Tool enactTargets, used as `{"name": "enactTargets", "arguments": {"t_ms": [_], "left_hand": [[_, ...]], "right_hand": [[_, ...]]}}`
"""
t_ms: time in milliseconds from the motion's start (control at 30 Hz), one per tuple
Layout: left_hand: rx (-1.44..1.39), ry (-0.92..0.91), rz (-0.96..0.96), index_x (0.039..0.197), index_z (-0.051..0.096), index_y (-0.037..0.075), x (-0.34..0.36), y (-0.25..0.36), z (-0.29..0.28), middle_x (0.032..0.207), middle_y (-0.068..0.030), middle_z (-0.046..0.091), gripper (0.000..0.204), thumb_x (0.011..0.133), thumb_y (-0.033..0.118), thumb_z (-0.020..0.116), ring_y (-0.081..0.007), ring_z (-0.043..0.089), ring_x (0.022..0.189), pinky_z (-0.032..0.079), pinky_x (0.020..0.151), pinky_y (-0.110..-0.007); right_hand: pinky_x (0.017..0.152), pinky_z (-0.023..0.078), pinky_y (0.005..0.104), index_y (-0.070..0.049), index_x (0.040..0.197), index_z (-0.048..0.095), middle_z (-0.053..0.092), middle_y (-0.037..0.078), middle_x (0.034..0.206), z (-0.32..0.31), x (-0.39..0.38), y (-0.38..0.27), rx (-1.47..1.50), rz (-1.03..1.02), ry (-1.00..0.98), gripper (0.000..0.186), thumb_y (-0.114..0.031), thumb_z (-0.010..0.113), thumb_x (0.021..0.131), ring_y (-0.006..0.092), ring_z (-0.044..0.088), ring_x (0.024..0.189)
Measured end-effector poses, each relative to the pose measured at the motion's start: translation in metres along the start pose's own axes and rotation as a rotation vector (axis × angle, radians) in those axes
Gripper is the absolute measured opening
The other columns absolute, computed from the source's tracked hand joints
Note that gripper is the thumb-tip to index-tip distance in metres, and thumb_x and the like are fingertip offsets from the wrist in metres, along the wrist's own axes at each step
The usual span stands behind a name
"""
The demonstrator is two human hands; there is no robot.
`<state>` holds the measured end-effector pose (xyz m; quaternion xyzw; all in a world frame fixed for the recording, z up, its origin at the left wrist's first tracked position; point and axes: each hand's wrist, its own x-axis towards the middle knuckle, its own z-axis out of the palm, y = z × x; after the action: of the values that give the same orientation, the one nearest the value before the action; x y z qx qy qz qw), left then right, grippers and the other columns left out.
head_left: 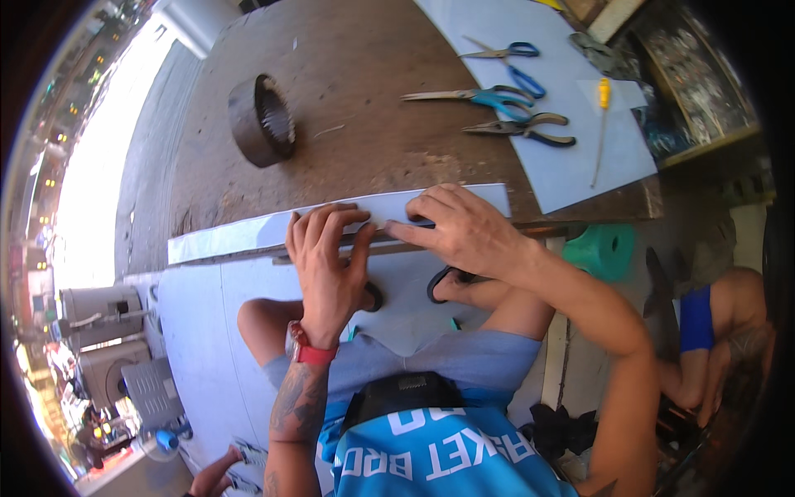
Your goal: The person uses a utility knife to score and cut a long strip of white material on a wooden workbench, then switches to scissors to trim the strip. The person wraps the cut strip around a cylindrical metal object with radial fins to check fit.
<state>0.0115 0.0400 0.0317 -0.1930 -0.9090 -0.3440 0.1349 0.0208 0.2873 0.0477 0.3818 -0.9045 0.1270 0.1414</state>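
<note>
A long, narrow white strip (228, 236) lies along the near edge of the brown wooden table (364, 58). My left hand (323, 253), with a red watch on its wrist, bends its fingers over the strip, thumb and forefinger close together at its near edge. Coming from the right, my right hand (464, 228) has curled fingers, its tips almost meeting the left thumb at the same edge. Both hands seem to pinch the strip there. A small pale bit shows between the fingertips, too small to name.
A dark metal ring (251, 124) stands at the table's far left. Farther right lie blue-handled scissors (522, 50), teal-handled scissors (501, 98), pliers (522, 128) and a yellow-handled screwdriver (604, 95) by a white sheet (563, 157). A green stool (598, 251) stands below; another person (729, 323) sits at right.
</note>
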Motion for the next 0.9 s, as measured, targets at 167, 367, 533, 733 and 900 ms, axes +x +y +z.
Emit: {"name": "enactTargets", "arguments": {"t_ms": [167,367,533,733,900], "left_hand": [[0.108,-0.098,0.216,0.138,0.072,0.015,-0.009,-0.012,0.001,0.146,-0.0092,0.069,0.037,0.101,0.018,0.077,-0.0340,0.054,0.149,0.033,0.131,-0.057],[0.187,-0.156,0.312,0.150,0.066,0.019,-0.016,-0.040,-0.023,0.162,-0.0150,0.055,0.055,0.097,0.022,0.081,-0.0408,0.042,0.158,0.029,0.133,-0.061],[0.327,-0.084,0.224,0.150,0.066,0.020,-0.025,-0.070,-0.057,0.162,-0.0140,0.056,0.054,0.098,0.025,0.081,-0.0397,0.040,0.160,0.026,0.134,-0.061],[0.252,-0.172,0.281,0.151,0.066,0.020,-0.028,-0.067,-0.046,0.159,-0.0095,0.060,0.053,0.100,0.024,0.078,-0.0360,0.046,0.156,0.030,0.132,-0.058],[0.271,-0.223,0.446,0.161,0.055,0.033,-0.028,-0.046,-0.017,0.166,-0.0099,0.053,0.063,0.102,0.023,0.074,-0.0392,0.041,0.158,0.028,0.132,-0.062]], "right_hand": [[0.112,0.054,0.0426,-0.011,0.140,0.073,0.067,0.010,0.124,0.022,-0.018,-0.007,0.025,0.173,0.169,0.046,-0.024,0.080,0.096,0.0281,0.063,0.124],[0.111,0.054,0.0442,-0.011,0.132,0.075,0.066,0.013,0.124,0.003,-0.016,-0.003,0.003,0.224,0.187,0.039,-0.028,0.081,0.098,0.0325,0.065,0.118],[0.098,0.055,0.0470,-0.006,0.122,0.076,0.071,0.014,0.112,-0.054,-0.038,0.086,-0.016,0.564,0.468,0.027,-0.025,0.073,0.104,0.0351,0.068,0.110],[0.113,0.048,0.0488,-0.010,0.152,0.061,0.066,0.020,0.130,-0.082,-0.063,0.142,-0.028,0.706,-0.090,0.059,-0.033,0.079,0.100,0.0389,0.063,0.128],[0.117,0.045,0.0515,-0.011,0.155,0.056,0.064,0.019,0.132,-0.113,-0.073,0.142,-0.113,0.789,-0.413,0.071,-0.039,0.081,0.095,0.0403,0.059,0.137]]}}
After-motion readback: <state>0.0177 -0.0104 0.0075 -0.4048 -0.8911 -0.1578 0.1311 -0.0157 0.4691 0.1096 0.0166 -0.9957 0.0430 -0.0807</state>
